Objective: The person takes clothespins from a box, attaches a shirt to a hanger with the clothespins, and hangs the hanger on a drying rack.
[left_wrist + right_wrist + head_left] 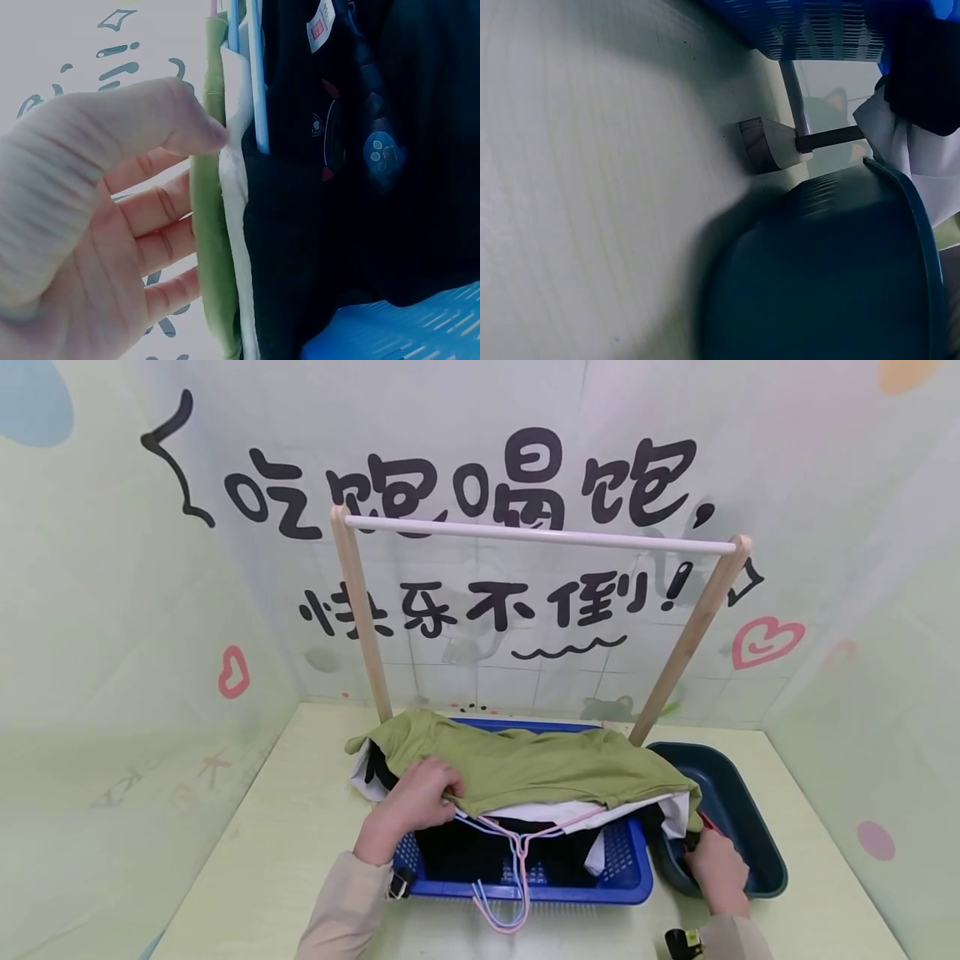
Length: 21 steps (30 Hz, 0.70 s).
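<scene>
Green garment lies draped over a blue basket, one edge held by the left hand

The green garment (525, 764) stretches sideways across the basket (600, 895), olive-toned, matte and softly rumpled. A white garment (237, 202) and a black garment (285, 232) lie layered beneath it, their edges peeping out. The left hand (423, 793) pinches the near edge, thumb on one side and fingers on the other. The right hand (716, 864) is curled at the far end, by a bit of red and dark material above the tub (757, 827); I can't tell exactly what its fingers hold.

Slim, smooth hangers, one pink (501, 930) and one blue (259, 90), slip out from the cloth, their hooks curving towards the person. The black cloth carries a small white label (320, 28). The basket is glossy, perforated plastic; the tub is dark teal, deep and round-cornered. Behind, pale wooden uprights (690, 627) carry a white round bar (540, 535). Faint grain runs across the pale table (262, 827).
</scene>
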Available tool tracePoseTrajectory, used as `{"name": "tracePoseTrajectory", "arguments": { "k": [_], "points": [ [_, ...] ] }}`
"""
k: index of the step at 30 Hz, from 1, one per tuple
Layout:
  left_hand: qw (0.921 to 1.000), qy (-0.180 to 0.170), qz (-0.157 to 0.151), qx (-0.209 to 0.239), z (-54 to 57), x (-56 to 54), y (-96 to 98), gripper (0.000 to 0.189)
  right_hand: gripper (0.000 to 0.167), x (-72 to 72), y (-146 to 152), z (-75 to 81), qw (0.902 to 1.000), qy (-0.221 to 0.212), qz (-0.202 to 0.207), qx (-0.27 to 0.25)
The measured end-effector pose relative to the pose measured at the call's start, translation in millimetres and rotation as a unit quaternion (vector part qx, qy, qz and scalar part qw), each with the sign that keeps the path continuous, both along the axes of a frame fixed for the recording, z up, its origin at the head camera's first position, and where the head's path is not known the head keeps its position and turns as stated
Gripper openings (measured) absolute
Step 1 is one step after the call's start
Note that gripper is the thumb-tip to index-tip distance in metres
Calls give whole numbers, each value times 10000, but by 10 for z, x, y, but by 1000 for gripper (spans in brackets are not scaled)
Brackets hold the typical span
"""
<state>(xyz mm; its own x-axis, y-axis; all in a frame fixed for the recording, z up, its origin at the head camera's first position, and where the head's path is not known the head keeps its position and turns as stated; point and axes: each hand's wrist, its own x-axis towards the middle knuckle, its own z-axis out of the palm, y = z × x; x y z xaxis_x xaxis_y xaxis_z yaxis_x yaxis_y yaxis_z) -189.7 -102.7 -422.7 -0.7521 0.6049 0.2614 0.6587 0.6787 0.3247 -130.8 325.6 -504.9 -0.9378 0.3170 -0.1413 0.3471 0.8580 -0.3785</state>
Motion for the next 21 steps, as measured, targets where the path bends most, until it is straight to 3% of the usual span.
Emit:
{"name": "tracePoseTrajectory", "arguments": {
  "k": [6,13,17,21],
  "points": [
    [9997,190,-141,116,-8,-32,-7,17,12,9,5,12,10000,28,-13,-41],
    [9971,303,-251,656,37,-30,-68,13,16,56,-8,134,9997,134,-163,-114],
    [9935,546,-273,957,61,-36,-88,11,17,94,-10,213,9991,329,-255,-126],
    [9887,816,-280,1227,84,-53,-97,11,29,133,-30,276,9969,688,-331,-185]
  ]
}}
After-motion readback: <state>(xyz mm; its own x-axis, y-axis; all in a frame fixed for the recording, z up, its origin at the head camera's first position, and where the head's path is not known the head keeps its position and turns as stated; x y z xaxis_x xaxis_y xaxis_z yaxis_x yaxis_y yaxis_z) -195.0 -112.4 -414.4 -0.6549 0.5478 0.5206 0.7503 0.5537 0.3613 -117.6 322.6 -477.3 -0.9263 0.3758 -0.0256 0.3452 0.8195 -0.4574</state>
